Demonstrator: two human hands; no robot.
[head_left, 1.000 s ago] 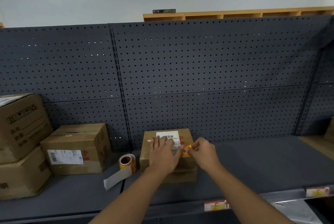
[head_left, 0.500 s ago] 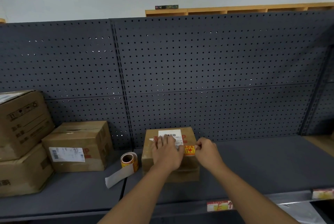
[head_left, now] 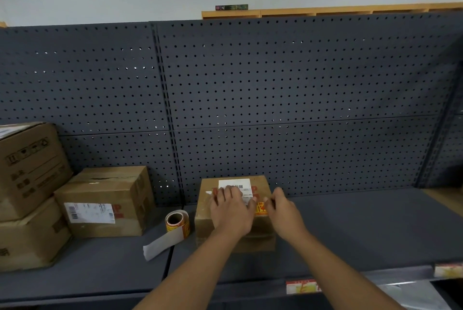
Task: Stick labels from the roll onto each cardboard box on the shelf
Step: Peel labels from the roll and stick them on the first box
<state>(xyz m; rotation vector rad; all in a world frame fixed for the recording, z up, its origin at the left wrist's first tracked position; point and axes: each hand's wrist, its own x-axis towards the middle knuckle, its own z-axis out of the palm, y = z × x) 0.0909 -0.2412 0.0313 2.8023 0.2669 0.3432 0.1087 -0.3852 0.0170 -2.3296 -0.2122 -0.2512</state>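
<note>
Since half a second earlier both hands slid slightly toward each other and the yellow sticker went from held at the box top's right edge to lying down on it. Left hand (head_left: 231, 212) lay flat on top of the small box (head_left: 235, 234), fingers spread and straight, fingertips over the white barcode label (head_left: 235, 185). Right hand (head_left: 281, 207) sat at the box's right edge, fingers curled, fingertips on the yellow-red sticker (head_left: 260, 210); whether it pinched or just pressed the sticker I could not tell. Sticker sat between the two hands on the box top, near its right front corner. Label roll (head_left: 176, 222) stood on the shelf (head_left: 363, 229) just left of the box, with a loose white backing strip (head_left: 162, 244) trailing toward the front. Further left a medium box (head_left: 105, 202) with a white shipping label on its front, apart from the roll. At far left two larger boxes stacked, upper box (head_left: 27, 167) on lower box (head_left: 27, 237). Dark pegboard (head_left: 288, 89) behind the shelf, price tags (head_left: 302, 286) on its front rail, wooden cubbies (head_left: 325, 11) above
</note>
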